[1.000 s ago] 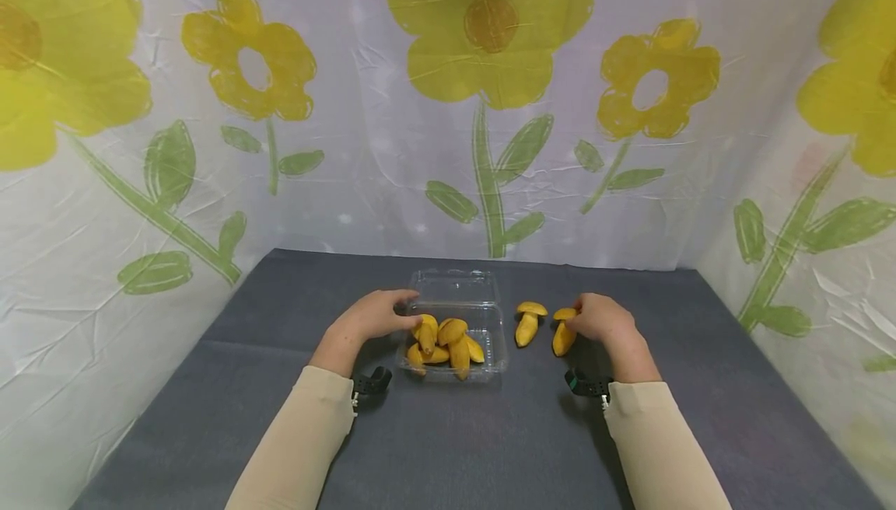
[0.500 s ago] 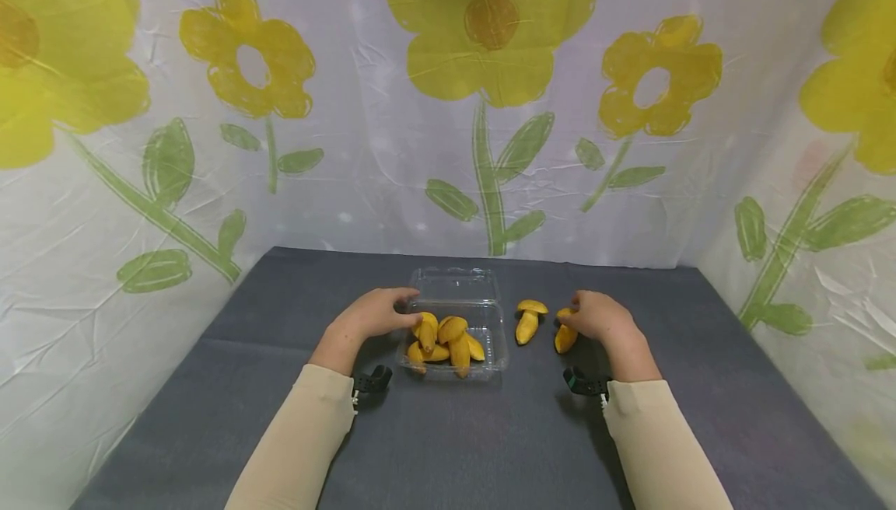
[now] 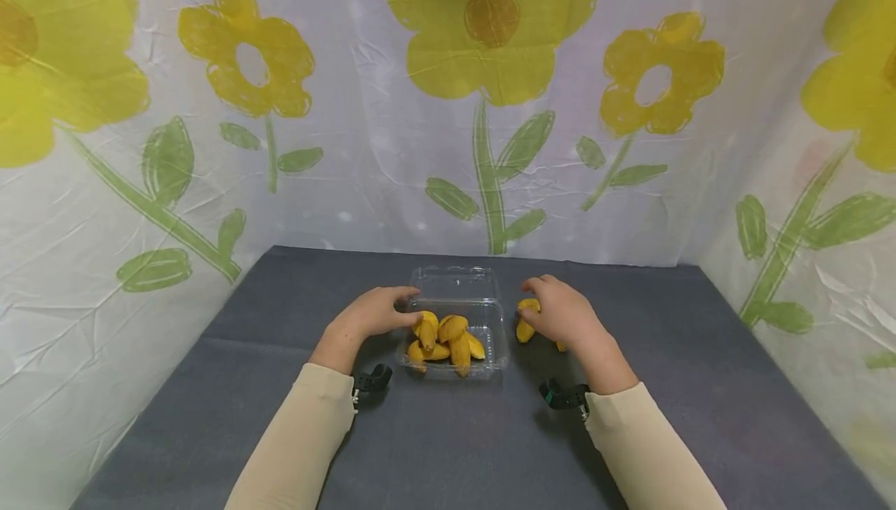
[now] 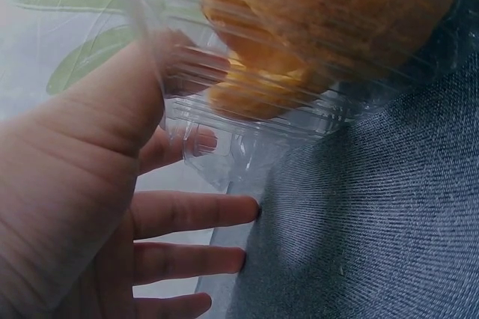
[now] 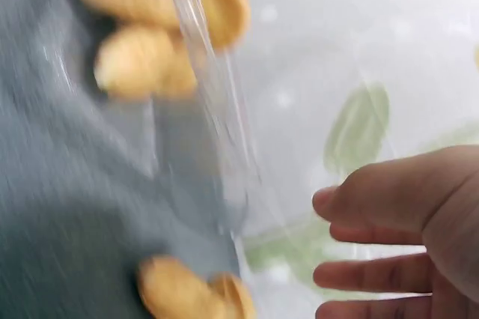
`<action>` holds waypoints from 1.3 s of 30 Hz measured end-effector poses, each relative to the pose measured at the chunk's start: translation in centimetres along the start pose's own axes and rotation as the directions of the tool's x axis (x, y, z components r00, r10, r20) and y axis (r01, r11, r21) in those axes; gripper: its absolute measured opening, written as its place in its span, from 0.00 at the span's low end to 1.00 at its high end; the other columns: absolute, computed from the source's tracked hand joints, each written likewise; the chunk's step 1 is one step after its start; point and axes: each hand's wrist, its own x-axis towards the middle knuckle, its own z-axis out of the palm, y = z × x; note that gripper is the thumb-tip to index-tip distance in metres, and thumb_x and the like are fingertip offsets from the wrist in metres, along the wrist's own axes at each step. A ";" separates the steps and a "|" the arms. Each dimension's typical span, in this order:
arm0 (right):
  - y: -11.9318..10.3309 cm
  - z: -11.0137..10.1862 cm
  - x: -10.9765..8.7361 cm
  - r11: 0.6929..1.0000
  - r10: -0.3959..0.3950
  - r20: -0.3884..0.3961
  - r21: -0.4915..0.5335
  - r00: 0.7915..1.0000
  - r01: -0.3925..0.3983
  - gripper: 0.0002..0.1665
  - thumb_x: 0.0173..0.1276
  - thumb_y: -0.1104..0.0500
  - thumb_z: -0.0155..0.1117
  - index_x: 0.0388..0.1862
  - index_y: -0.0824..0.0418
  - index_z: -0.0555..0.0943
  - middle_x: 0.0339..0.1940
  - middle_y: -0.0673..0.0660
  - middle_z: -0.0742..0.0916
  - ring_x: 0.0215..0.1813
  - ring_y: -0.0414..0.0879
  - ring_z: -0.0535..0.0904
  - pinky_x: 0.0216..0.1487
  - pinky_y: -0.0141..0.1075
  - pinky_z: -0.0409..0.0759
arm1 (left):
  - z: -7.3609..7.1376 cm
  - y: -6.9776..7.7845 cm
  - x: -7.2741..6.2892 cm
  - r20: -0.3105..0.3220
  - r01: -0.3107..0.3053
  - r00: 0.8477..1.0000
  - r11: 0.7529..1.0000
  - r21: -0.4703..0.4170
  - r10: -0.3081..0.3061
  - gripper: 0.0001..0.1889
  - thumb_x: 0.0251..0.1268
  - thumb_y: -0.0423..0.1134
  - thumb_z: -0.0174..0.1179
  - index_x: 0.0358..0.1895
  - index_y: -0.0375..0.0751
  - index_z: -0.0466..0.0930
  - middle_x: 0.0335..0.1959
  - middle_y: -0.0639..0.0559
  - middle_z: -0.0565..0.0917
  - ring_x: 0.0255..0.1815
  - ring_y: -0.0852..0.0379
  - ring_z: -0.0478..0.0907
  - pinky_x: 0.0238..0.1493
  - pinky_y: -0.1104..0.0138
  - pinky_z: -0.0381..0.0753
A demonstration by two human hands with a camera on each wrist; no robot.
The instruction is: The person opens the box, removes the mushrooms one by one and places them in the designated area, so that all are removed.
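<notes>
A clear plastic clamshell container (image 3: 493,339) stands lid-up on the table, holding several yellow mushrooms (image 3: 458,347). My left hand (image 3: 371,314) is at its left side, thumb reaching over the rim near the mushrooms. In the left wrist view the other fingers (image 4: 187,214) stretch out straight outside the plastic. My right hand (image 3: 560,312), fingers spread and relaxed, is over two loose mushrooms right of the container. The left one (image 3: 525,327) shows partly beside the fingers; of the other mushroom (image 3: 561,347), only the stem's end shows. In the right wrist view nothing is between thumb and fingers.
The container's raised lid (image 3: 455,284) leans back behind its base. Dark grey cloth (image 3: 448,440) covers the table. A pale curtain (image 3: 336,106) printed with yellow flowers surrounds the table's back and sides. Dark straps (image 3: 563,395) are on both wrists, below beige sleeves.
My right hand has moved left, away from the right-hand loose mushroom, which shifted slightly, and is now over the left-hand one. My left hand and the container have stayed put.
</notes>
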 end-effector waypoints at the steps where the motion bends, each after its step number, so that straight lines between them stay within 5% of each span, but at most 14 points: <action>1: -0.5 0.1 0.0 1.000 -0.027 -0.007 -0.003 1.000 0.027 0.26 0.74 0.54 0.68 0.65 0.65 0.79 0.62 0.64 0.81 0.57 0.60 0.81 0.52 0.54 0.82 | 0.0 0.0 0.0 0.000 0.000 1.000 1.000 0.001 0.000 0.36 0.70 0.58 0.65 0.78 0.51 0.69 0.64 0.44 0.80 0.61 0.43 0.79 0.58 0.45 0.80; 11: -3.5 1.6 -0.3 0.977 -0.213 -0.101 -0.045 0.972 0.210 0.24 0.71 0.55 0.72 0.62 0.60 0.82 0.57 0.58 0.85 0.47 0.51 0.84 0.41 0.46 0.85 | 0.0 0.0 -0.1 -0.002 0.005 1.000 1.000 0.001 -0.005 0.36 0.70 0.58 0.65 0.77 0.51 0.69 0.64 0.44 0.80 0.61 0.43 0.79 0.59 0.45 0.79; 20: -5.0 3.3 -0.2 0.946 -0.324 -0.033 -0.021 0.945 0.324 0.29 0.72 0.53 0.72 0.69 0.59 0.78 0.61 0.58 0.84 0.56 0.52 0.83 0.48 0.46 0.85 | -0.1 -0.1 -0.1 0.008 0.000 1.000 1.000 0.001 0.000 0.36 0.71 0.59 0.64 0.78 0.51 0.69 0.65 0.43 0.79 0.62 0.42 0.78 0.59 0.44 0.79; 24: -5.4 4.1 -0.1 0.930 -0.365 -0.013 -0.055 0.931 0.364 0.31 0.72 0.52 0.71 0.71 0.55 0.76 0.60 0.56 0.85 0.47 0.49 0.85 0.35 0.41 0.83 | -0.1 0.0 0.0 0.006 0.000 1.000 1.000 -0.003 0.000 0.36 0.71 0.59 0.64 0.78 0.52 0.69 0.65 0.44 0.79 0.62 0.43 0.78 0.59 0.44 0.79; 29: -5.8 5.3 0.2 0.906 -0.401 -0.027 -0.164 0.916 0.391 0.30 0.70 0.47 0.73 0.68 0.50 0.78 0.51 0.52 0.88 0.32 0.44 0.81 0.31 0.39 0.75 | -0.1 0.1 0.0 0.004 0.000 1.000 1.000 -0.005 0.000 0.36 0.71 0.58 0.64 0.78 0.51 0.69 0.64 0.44 0.80 0.61 0.43 0.79 0.58 0.45 0.80; 39: -5.6 6.2 0.2 0.906 -0.410 -0.143 -0.173 0.901 0.385 0.22 0.69 0.50 0.75 0.59 0.52 0.81 0.40 0.48 0.90 0.27 0.40 0.80 0.27 0.34 0.73 | -0.2 0.4 -0.2 0.005 0.001 1.000 1.000 0.001 -0.001 0.35 0.71 0.58 0.64 0.77 0.52 0.69 0.63 0.44 0.80 0.61 0.44 0.79 0.58 0.45 0.80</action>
